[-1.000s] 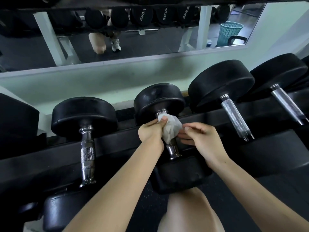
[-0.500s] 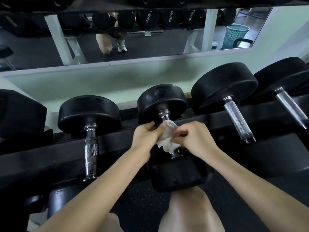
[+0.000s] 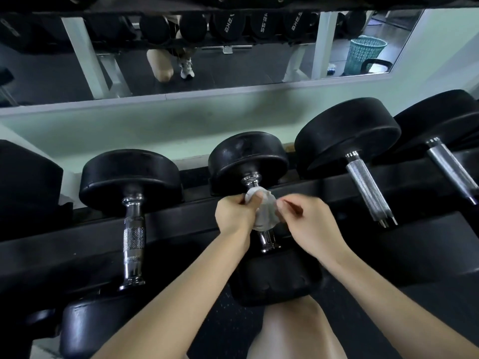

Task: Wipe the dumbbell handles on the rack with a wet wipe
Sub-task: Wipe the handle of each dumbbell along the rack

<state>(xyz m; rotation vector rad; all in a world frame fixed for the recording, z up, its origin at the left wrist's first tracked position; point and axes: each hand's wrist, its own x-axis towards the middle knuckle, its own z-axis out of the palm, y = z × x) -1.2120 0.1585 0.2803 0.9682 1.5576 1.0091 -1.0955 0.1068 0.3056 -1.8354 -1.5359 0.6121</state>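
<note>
Since the wet wipe (image 3: 265,215), loosely draped a second ago, now wraps the far half of the middle dumbbell handle (image 3: 268,240), my left hand (image 3: 237,216) grips it curled round the bar and my right hand (image 3: 308,224) pinches its right edge. I judge the wrap seated and ready to rub toward the bare near end. Left handle (image 3: 133,237) and right handle (image 3: 368,190) are not yet wiped.

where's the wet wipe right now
In the head view, centre frame, the wet wipe is wrapped round the handle of the middle dumbbell, gripped by the left hand, with the right hand pinching its right edge.
</note>
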